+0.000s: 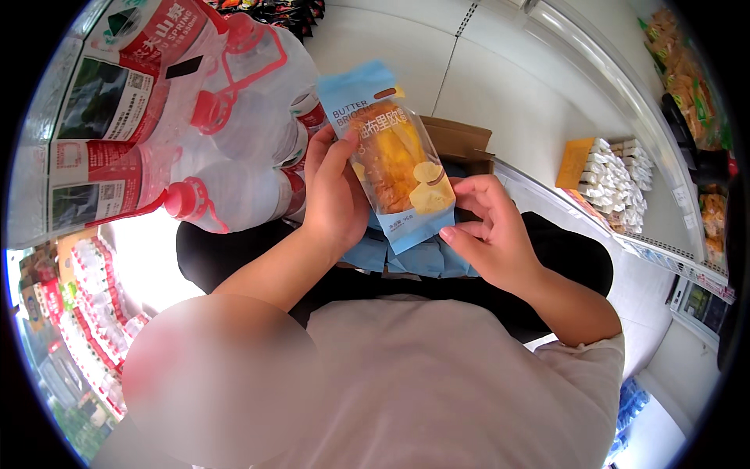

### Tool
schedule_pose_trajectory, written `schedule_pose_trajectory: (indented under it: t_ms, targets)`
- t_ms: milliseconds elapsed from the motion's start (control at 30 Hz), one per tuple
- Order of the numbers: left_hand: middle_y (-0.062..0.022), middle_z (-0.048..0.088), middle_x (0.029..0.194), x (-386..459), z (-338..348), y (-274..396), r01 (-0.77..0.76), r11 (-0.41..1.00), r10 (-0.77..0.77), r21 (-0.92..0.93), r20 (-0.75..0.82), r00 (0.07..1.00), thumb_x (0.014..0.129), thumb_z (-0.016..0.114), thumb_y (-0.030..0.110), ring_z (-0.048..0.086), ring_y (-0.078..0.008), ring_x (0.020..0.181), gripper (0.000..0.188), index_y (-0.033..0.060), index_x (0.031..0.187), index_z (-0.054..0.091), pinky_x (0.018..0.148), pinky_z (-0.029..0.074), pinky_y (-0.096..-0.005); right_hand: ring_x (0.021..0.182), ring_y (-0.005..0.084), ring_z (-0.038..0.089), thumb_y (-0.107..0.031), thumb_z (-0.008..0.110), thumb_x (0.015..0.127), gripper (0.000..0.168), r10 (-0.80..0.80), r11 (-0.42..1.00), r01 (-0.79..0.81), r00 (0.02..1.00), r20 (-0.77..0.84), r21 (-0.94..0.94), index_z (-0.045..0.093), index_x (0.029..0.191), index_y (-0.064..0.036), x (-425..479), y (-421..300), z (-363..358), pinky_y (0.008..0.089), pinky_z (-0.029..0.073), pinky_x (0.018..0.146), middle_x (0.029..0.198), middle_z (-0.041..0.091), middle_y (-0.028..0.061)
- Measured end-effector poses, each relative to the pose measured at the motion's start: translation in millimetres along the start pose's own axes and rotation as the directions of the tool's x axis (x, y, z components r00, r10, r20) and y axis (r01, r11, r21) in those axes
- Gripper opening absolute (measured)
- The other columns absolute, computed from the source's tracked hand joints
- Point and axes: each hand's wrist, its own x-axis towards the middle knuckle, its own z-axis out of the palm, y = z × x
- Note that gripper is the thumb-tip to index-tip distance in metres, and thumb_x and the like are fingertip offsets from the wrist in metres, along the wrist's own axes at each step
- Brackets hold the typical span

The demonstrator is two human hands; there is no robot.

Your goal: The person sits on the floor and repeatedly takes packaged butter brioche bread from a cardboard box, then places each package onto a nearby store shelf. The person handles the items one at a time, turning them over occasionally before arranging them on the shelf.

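A clear and pale blue packet of butter brioche (395,170) is held up in front of me, tilted, its printed face turned towards me. My left hand (337,187) grips its left edge, with the thumb on the front. At the lower right edge, the fingers and thumb of my right hand (492,234) hold the packet near its bottom corner. Below the hands, between my knees, an open cardboard box (460,136) contains more blue packets (419,252). The held packet and my hands hide part of that box.
Large shrink-wrapped water bottles (234,129) with red caps stand close on my left. To the right, a white shelf (668,231) carries a yellow carton (574,163) and small white-wrapped items (615,176). Bagged baked goods (682,82) hang or lie at far right.
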Motion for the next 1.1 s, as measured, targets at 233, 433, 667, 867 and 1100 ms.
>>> schedule_pose_trajectory:
  t_ms: [233,433,667,867,1100]
  targets:
    - [-0.0098,0.054,0.138,-10,-3,2,0.003,1.000,-0.001,-0.023,0.080,0.997,0.101,0.061,0.020,0.050,-0.0232,0.133,0.045,0.0060,0.138,0.040,0.111,0.043,-0.0468,0.117,0.0156,0.064,-0.007,0.066,0.100,0.042,0.262,0.954,-0.242,0.960,-0.101,0.174,0.059,0.140,0.002,18,-2,-3,0.0320,0.056,0.096,0.126,0.069,0.0130]
    - [-0.0103,0.055,0.140,-16,-2,16,0.178,0.984,-0.171,-0.007,0.240,0.956,0.101,0.064,0.019,0.054,-0.0248,0.132,0.050,0.0079,0.144,0.040,0.104,0.050,-0.0534,0.131,0.0207,0.056,-0.009,0.064,0.101,0.037,-0.034,0.999,0.032,0.979,-0.200,-0.016,0.064,0.136,0.003,27,9,-10,0.0345,0.044,0.109,0.148,0.056,0.0193]
    - [-0.0093,0.056,0.142,-23,-4,18,0.111,0.992,-0.121,0.051,0.256,0.959,0.101,0.067,0.022,0.057,-0.0266,0.132,0.055,0.0072,0.148,0.042,0.103,0.054,-0.0503,0.129,0.0226,0.058,-0.002,0.066,0.096,0.026,-0.071,0.987,0.048,0.986,-0.151,-0.152,0.071,0.120,0.007,23,-4,-16,0.0345,0.047,0.106,0.142,0.061,0.0227]
    - [-0.0093,0.057,0.141,-30,-7,34,0.096,0.993,-0.113,0.070,0.287,0.951,0.099,0.069,0.018,0.058,-0.0258,0.130,0.052,0.0057,0.143,0.044,0.104,0.053,-0.0475,0.104,0.0182,0.065,0.007,0.068,0.089,0.011,0.146,0.989,-0.144,0.987,-0.064,0.032,0.073,0.099,0.009,24,-27,-17,0.0331,0.052,0.092,0.131,0.068,0.0206]
    - [-0.0087,0.055,0.142,-36,-5,38,0.087,0.994,-0.101,0.062,0.284,0.953,0.098,0.069,0.014,0.055,-0.0247,0.134,0.055,0.0062,0.144,0.041,0.110,0.048,-0.0471,0.115,0.0212,0.061,-0.007,0.075,0.088,0.049,0.290,0.957,-0.291,0.955,0.065,0.007,0.054,0.131,0.003,32,-35,-30,0.0370,0.048,0.100,0.132,0.063,0.0172]
